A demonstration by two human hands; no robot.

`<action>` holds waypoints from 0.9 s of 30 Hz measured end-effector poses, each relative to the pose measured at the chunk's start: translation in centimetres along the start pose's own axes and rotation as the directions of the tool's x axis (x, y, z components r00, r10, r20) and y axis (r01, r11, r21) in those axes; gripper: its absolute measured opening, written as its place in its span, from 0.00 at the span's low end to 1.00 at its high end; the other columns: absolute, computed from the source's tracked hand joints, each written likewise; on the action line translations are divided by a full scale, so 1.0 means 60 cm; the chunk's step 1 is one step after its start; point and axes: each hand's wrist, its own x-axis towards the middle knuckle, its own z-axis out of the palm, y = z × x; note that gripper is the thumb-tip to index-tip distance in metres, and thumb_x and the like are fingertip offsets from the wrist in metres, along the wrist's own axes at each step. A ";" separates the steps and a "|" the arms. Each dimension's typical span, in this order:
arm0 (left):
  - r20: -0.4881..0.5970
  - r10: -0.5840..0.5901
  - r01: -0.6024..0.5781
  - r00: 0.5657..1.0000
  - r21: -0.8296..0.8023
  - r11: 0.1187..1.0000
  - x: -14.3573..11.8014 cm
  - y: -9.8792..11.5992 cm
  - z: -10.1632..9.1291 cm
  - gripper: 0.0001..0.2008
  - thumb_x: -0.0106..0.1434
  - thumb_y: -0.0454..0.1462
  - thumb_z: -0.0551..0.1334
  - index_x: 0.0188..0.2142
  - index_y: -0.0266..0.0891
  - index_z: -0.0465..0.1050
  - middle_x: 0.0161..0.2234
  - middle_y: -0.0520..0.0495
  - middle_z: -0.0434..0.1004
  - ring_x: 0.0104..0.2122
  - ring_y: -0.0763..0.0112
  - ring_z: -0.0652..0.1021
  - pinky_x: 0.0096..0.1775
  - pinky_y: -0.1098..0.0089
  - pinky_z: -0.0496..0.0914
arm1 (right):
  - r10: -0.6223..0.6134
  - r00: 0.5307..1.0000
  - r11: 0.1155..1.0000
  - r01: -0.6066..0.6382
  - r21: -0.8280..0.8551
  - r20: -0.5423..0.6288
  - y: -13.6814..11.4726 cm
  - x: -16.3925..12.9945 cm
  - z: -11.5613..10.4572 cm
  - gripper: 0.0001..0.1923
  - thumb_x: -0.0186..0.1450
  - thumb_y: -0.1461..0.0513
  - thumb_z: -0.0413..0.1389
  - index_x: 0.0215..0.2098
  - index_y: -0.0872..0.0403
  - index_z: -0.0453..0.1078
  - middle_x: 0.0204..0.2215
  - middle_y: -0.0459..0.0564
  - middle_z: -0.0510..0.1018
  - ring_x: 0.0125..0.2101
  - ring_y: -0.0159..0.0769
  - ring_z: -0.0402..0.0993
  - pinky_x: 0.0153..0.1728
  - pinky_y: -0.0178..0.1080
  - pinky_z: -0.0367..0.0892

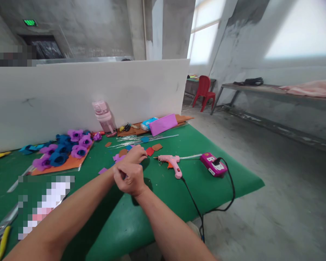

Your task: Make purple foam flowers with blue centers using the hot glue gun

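Observation:
My left hand reaches across the green table, fingers curled, just left of a pink hot glue gun. Brown and purple paper pieces lie beside and under it. Closer to me, my right hand is closed at my left wrist, its fingers bent inward. Whatever either hand holds, if anything, is hidden. The glue gun lies on its side with a clear glue stick out of its back. Red and brown paper pieces lie near its nozzle.
Purple and blue paper flowers sit on an orange sheet at left. A pink bottle stands by the white board. A magenta power strip with a black cord lies at right. Yellow-handled pliers lie front left.

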 end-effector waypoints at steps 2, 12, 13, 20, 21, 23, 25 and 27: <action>0.025 -0.055 0.054 0.998 0.032 0.998 0.023 0.015 0.008 0.10 0.54 0.34 0.55 0.23 0.38 0.75 0.25 0.45 0.74 0.29 0.68 0.69 0.36 0.67 0.61 | 0.024 0.999 1.000 -0.025 -0.016 -0.026 0.003 0.002 -0.005 0.17 0.64 0.59 0.43 0.18 0.52 0.60 0.17 0.45 0.67 0.21 0.29 0.62 0.28 0.33 0.57; 0.244 -0.223 0.226 0.944 0.018 0.974 0.073 0.028 -0.012 0.11 0.41 0.31 0.58 0.08 0.38 0.57 0.11 0.51 0.55 0.19 0.74 0.61 0.23 0.69 0.53 | 0.105 0.992 0.993 -0.109 -0.050 -0.070 0.009 0.006 -0.010 0.18 0.65 0.58 0.43 0.19 0.53 0.61 0.17 0.45 0.65 0.20 0.28 0.59 0.26 0.33 0.55; 0.257 -0.235 0.238 0.938 0.018 0.971 0.077 0.031 -0.015 0.12 0.40 0.32 0.59 0.07 0.38 0.56 0.11 0.51 0.55 0.19 0.73 0.61 0.23 0.69 0.53 | 0.105 0.991 0.993 -0.109 -0.045 -0.080 0.009 0.006 -0.010 0.18 0.65 0.58 0.42 0.19 0.53 0.61 0.17 0.45 0.65 0.20 0.28 0.59 0.25 0.33 0.55; 0.198 -0.312 0.328 0.929 -0.055 0.943 0.042 0.026 -0.079 0.04 0.41 0.35 0.57 0.16 0.36 0.68 0.13 0.53 0.63 0.19 0.74 0.65 0.23 0.72 0.57 | 0.078 0.987 0.996 -0.070 0.058 -0.143 0.011 0.008 -0.006 0.17 0.64 0.58 0.44 0.19 0.53 0.60 0.16 0.44 0.65 0.19 0.26 0.57 0.24 0.32 0.54; 0.150 -0.341 0.364 0.928 -0.160 0.918 0.024 0.022 -0.094 0.05 0.42 0.35 0.57 0.18 0.36 0.70 0.15 0.53 0.65 0.19 0.74 0.65 0.23 0.73 0.58 | 0.097 0.983 0.993 -0.084 0.086 -0.158 0.013 0.008 -0.004 0.17 0.64 0.58 0.44 0.19 0.54 0.60 0.16 0.43 0.64 0.18 0.26 0.56 0.23 0.32 0.54; 0.043 -0.405 0.393 0.913 -0.350 0.850 -0.023 0.017 -0.118 0.07 0.42 0.37 0.57 0.19 0.35 0.70 0.16 0.53 0.67 0.20 0.75 0.66 0.24 0.74 0.59 | 0.174 0.963 0.976 -0.141 0.166 -0.206 0.017 0.011 -0.001 0.17 0.65 0.58 0.43 0.20 0.54 0.61 0.16 0.43 0.64 0.18 0.26 0.57 0.23 0.31 0.55; -0.039 -0.493 0.409 0.869 -0.506 0.760 -0.078 0.020 -0.129 0.07 0.43 0.38 0.57 0.20 0.35 0.69 0.17 0.53 0.66 0.20 0.76 0.66 0.23 0.75 0.59 | 0.281 0.926 0.937 -0.208 0.281 -0.251 0.021 0.015 0.000 0.17 0.66 0.58 0.41 0.25 0.55 0.65 0.19 0.44 0.66 0.21 0.27 0.60 0.25 0.31 0.57; -0.068 -0.530 0.372 0.845 -0.637 0.675 -0.131 0.030 -0.125 0.09 0.45 0.40 0.58 0.22 0.36 0.69 0.18 0.54 0.66 0.20 0.77 0.65 0.23 0.75 0.58 | 0.360 0.902 0.879 -0.243 0.410 -0.237 0.025 0.020 0.000 0.18 0.67 0.58 0.39 0.31 0.55 0.68 0.22 0.45 0.70 0.24 0.28 0.64 0.27 0.31 0.59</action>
